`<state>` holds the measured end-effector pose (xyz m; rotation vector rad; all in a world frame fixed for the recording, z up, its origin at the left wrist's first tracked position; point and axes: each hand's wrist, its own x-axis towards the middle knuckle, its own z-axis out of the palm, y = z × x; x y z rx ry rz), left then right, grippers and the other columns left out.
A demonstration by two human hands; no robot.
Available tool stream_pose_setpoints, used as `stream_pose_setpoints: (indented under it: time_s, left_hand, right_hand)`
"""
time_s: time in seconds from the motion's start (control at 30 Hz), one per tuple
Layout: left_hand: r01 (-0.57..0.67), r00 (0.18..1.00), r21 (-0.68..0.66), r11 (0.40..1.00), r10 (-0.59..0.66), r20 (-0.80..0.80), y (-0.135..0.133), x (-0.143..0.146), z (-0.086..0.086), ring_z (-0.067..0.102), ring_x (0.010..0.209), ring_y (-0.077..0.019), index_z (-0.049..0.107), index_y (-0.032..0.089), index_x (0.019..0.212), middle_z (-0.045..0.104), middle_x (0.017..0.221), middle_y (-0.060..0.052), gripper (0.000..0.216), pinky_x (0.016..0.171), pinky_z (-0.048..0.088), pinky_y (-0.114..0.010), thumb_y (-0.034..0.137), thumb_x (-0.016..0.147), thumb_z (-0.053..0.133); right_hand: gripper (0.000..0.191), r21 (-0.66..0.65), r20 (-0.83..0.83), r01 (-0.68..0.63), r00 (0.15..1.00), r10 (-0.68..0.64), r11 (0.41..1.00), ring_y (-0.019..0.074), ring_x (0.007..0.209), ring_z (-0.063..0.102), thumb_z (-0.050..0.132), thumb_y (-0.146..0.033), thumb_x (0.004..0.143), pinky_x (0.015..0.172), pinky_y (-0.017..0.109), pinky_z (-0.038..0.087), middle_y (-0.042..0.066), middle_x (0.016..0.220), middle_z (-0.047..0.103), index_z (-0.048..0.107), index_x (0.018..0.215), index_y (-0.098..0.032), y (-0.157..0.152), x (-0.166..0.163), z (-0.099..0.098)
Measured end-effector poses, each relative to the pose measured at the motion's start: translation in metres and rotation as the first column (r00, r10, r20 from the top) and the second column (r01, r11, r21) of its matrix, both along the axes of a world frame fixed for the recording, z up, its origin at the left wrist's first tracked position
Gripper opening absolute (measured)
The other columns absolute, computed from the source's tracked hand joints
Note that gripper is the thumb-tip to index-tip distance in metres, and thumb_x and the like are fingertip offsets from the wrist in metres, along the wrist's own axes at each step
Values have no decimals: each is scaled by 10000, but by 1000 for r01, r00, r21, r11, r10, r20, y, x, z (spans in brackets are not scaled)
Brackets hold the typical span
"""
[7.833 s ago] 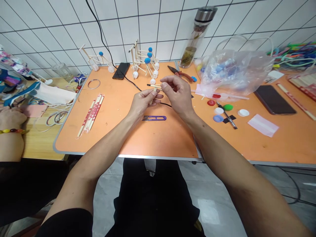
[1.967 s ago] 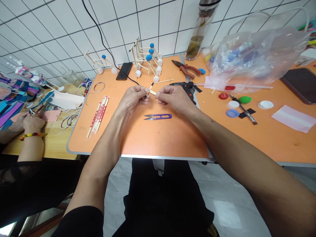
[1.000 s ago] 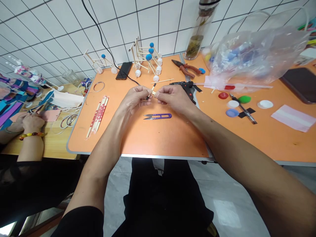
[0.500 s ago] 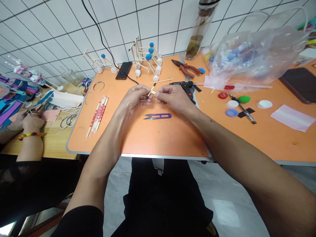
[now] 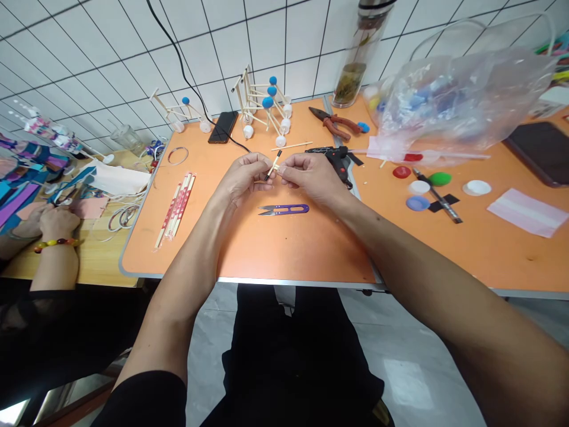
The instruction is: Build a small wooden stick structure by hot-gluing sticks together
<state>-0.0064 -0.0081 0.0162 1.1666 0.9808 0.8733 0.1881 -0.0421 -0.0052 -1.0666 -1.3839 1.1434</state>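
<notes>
Above the orange table, my left hand point(image 5: 249, 178) is closed in a pinch on a short wooden stick point(image 5: 273, 166) with black ends. The stick slants up to the right between my hands. My right hand point(image 5: 306, 175) is also pinched, on a small pale wooden piece point(image 5: 277, 168) that meets the stick near its middle; fingers hide most of it. Purple thread snips point(image 5: 288, 209) lie on the table just below my hands. Behind my right hand rests a black glue gun point(image 5: 338, 161), partly covered by it.
At the back stand stick bicycle-like models point(image 5: 267, 110) with blue and white caps, a phone point(image 5: 223, 127) and pliers point(image 5: 335, 124). Wrapped chopsticks point(image 5: 176, 207) lie left. Bottle caps, a pen point(image 5: 438, 196) and a plastic bag point(image 5: 462, 101) are right. Another person's hands point(image 5: 57, 219) work at far left.
The black-ended stick has tilted slightly between my fingers. My hands stay in nearly the same place, and the other person's hands shift a little.
</notes>
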Motion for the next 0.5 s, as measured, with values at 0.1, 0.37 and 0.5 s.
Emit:
stream_pose_setpoints:
  time_s: [0.1, 0.37, 0.5]
  left_hand:
    - [6, 1000, 6, 1000, -6, -8, -1, 0, 0, 681, 602, -85, 655, 175, 817, 738, 748, 0, 181, 636, 605, -186, 204, 827, 834]
    - [37, 999, -37, 999, -36, 27, 3, -2, -1, 687, 603, -103, 660, 173, 793, 739, 732, -13, 175, 602, 604, -199, 186, 800, 834]
    - [42, 998, -62, 997, -40, 42, 3, -2, -2, 687, 599, -106, 662, 172, 793, 736, 728, -8, 231, 589, 602, -200, 191, 751, 888]
  right_hand:
    - [197, 1, -6, -6, 1000, 6, 1000, 153, 693, 609, 878, -272, 869, 687, 287, 513, 15, 728, 738, 749, 730, -220, 1, 0, -1]
    - [192, -10, -1, -12, 1000, 12, 1000, 133, 659, 597, 865, -209, 870, 690, 283, 476, -5, 698, 710, 744, 720, -210, 0, 0, 0]
    - [175, -7, 8, -8, 1000, 8, 1000, 133, 656, 598, 848, -199, 878, 685, 284, 465, -5, 687, 709, 758, 728, -205, 1, 1, -1]
